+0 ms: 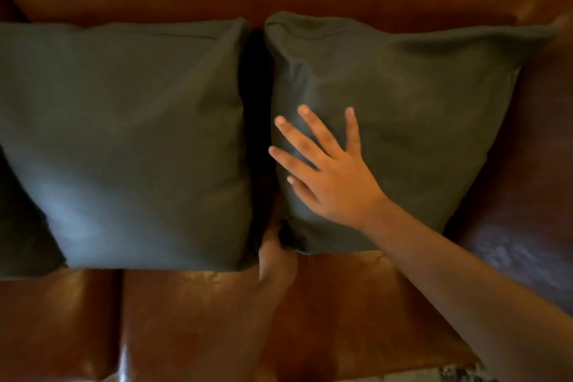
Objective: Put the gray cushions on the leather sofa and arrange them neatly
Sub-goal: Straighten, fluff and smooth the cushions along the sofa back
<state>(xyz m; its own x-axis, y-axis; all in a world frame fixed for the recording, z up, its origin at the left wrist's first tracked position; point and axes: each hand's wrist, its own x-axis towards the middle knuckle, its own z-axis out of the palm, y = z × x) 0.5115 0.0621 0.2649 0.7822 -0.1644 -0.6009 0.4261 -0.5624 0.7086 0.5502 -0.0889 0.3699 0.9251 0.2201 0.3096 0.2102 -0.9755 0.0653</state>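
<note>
Gray cushions are propped against the backrest of the leather sofa (341, 304). 2 are in full view, the left cushion (124, 133) and the right cushion (418, 87), with a narrow dark gap between them. Part of a 3rd cushion (21, 226) is seen at the far left edge, touching the left cushion.

The right hand (335, 177) is laid flat on the face of the right cushion, its fingers (316, 130) straight and spread apart, pointing up and left toward the gap. The left hand (276, 257) is set at that cushion's lower-left corner; its fingers are hidden in the gap, so whether they are curled on the fabric cannot be told.

The right cushion sits slightly skewed, its top edge flaring out to the right. A squaring of this cushion is judged to be the step in hand. The corner lies directly at the left hand, the nearer 1 for a pull, while the face is steadied under the right.
</note>
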